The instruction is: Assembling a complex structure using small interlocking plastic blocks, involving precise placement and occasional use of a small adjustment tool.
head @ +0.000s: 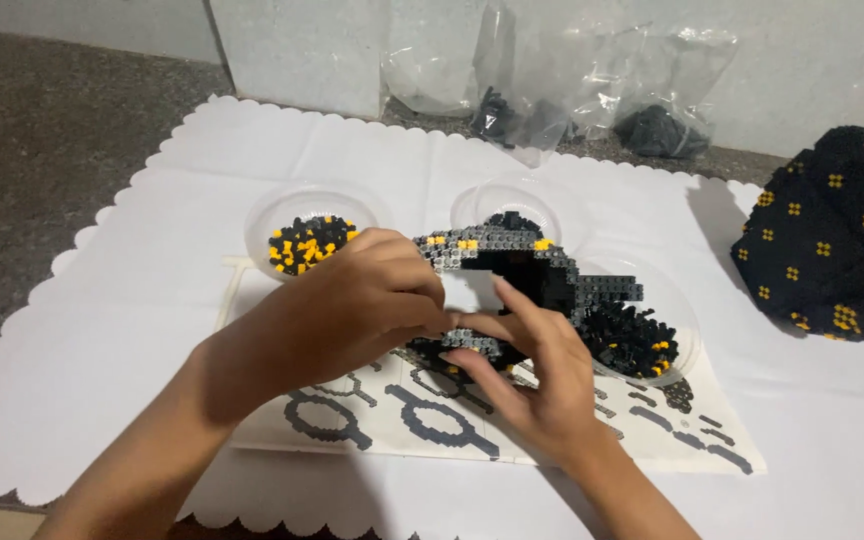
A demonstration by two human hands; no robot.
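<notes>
My left hand [352, 305] is curled over the lower left edge of the grey and black brick ring [522, 270] at the middle of the frame, fingers closed on its rim and pinching it steady. My right hand [537, 375] comes up from the lower right, its fingers half spread and its fingertips [502, 290] pressed to the inner edge of the ring beside my left thumb; whether a small brick sits under them I cannot tell, since the fingers hide the spot.

To do this well, I judge that my left hand should brace the ring from behind, so that pressure from my right does not crack the thin curved wall. The push should go straight down onto the studs, not sideways. The yellow pieces on the ring's top edge look like a guide for matching rows.

The ring rests over a printed instruction sheet [432, 425] with grey outlined shapes, lower centre. Left of centre stands a clear plastic dish [262, 215] of black and yellow bricks; another clear dish [542, 195] stands just behind the ring, and a third dish [687, 330] of black bricks is at its right, touching it. At the right edge sits a finished black brick dome [837, 235] dotted with yellow.

All of it lies on a white scalloped cloth [102, 330] spread over a dark speckled floor [42, 130]. Along the top runs a pale wall [302, 50], with clear plastic bags [602, 85] of dark bricks leaning against it.
</notes>
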